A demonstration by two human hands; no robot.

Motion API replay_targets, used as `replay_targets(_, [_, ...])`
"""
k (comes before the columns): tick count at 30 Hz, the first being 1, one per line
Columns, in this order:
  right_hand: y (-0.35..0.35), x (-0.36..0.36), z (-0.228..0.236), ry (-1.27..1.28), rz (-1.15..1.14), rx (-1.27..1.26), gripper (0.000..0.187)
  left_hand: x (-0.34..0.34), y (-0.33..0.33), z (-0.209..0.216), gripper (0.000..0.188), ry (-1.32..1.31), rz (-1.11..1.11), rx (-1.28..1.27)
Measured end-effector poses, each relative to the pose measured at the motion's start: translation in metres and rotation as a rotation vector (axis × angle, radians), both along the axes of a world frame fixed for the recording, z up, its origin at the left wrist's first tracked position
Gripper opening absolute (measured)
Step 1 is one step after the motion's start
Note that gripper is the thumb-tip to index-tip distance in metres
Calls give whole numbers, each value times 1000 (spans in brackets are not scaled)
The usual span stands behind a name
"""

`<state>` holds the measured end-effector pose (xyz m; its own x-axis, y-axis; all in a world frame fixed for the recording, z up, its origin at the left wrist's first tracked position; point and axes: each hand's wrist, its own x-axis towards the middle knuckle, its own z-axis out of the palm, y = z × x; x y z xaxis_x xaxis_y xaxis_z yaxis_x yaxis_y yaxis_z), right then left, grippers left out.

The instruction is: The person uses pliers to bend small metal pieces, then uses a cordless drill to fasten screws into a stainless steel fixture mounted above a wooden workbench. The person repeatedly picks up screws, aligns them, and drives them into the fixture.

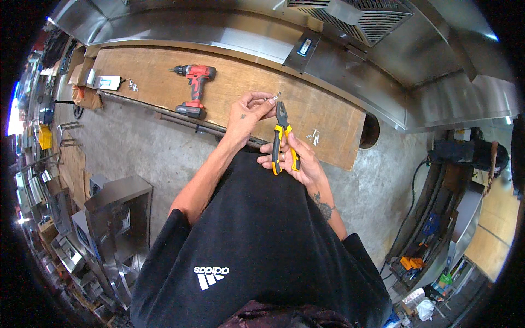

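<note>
My left hand (pixel 249 113) is over the wooden board, its thumb and fingertips pinched on a small shiny metal piece (pixel 277 96), too small to name exactly. In my right hand (pixel 306 159) is a pair of combination pliers (pixel 282 113) with yellow and black handles. Its dark jaws point away from me, close beside the left fingertips and the metal piece. The handles are a little apart, with my fingers around them. To the right of the pliers, several small metal fasteners (pixel 314 136) lie loose on the board.
On the wooden board (pixel 240 76) lies a red and black cordless drill (pixel 197 85), left of my hands. Farther left are several small metal pieces (pixel 133 85) and a white packet (pixel 108 82). A steel hood structure (pixel 235 35) runs along the far edge. Metal boxes (pixel 123 210) stand at lower left.
</note>
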<state>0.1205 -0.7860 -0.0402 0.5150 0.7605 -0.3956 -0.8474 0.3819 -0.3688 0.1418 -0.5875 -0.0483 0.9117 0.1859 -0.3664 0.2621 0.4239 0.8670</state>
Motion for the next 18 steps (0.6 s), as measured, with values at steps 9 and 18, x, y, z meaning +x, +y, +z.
replay_targets(9, [1, 6, -11, -51, -37, 45, 38, -4, -1, 6, 24, 21, -47, 190])
replay_targets(18, [-4, 5, -10, -22, -70, -42, 33, 0, 15, 9, 34, -42, -276, 225])
